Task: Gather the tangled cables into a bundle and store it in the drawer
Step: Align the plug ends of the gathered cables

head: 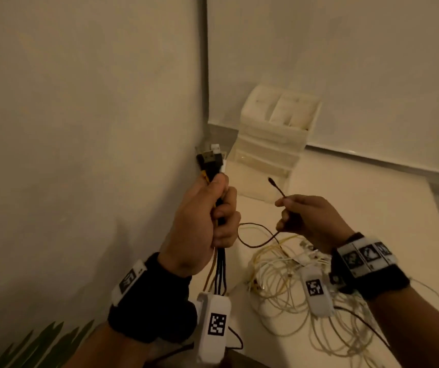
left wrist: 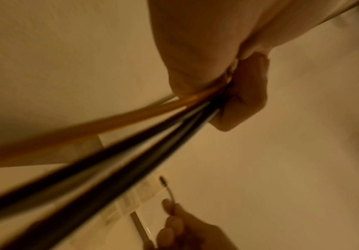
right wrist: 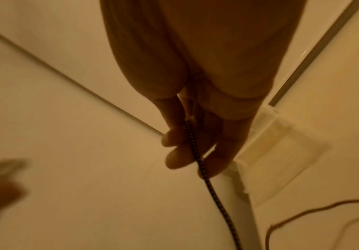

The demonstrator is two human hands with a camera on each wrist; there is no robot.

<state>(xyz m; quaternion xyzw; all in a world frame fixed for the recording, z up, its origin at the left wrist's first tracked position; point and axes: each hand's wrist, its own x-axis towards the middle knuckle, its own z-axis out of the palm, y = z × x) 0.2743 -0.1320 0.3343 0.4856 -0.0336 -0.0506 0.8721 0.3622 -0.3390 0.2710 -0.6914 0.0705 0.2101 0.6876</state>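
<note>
1. Head view. Your left hand [head: 207, 224] is closed round a bundle of cables [head: 219, 211], black and orange, held upright with the plugs [head: 211, 157] standing above the fist. Your right hand [head: 311, 221] pinches a thin dark cable [head: 277, 185] near its free end, apart from the bundle. A tangle of pale cables [head: 287, 285] lies loose on the bench [head: 372, 197]. The drawer unit [head: 274, 136] stands at the back against the wall; whether any drawer is open cannot be told.

2. Left wrist view. Your fingers [left wrist: 249, 94] are curled tight on the strands, which run taut out of the grip toward the camera. The picture is blurred.

3. Right wrist view. Your fingertips [right wrist: 178, 160] hold the braided dark cable [right wrist: 202, 170], which hangs down below them.

4. Step in hand, as judged: gathering, only part done.

5. Next move, as judged: bring the dark cable's end alongside the plugs and take it into the left grip without loosening the rest. The pale tangle remains to be collected before storing.
</note>
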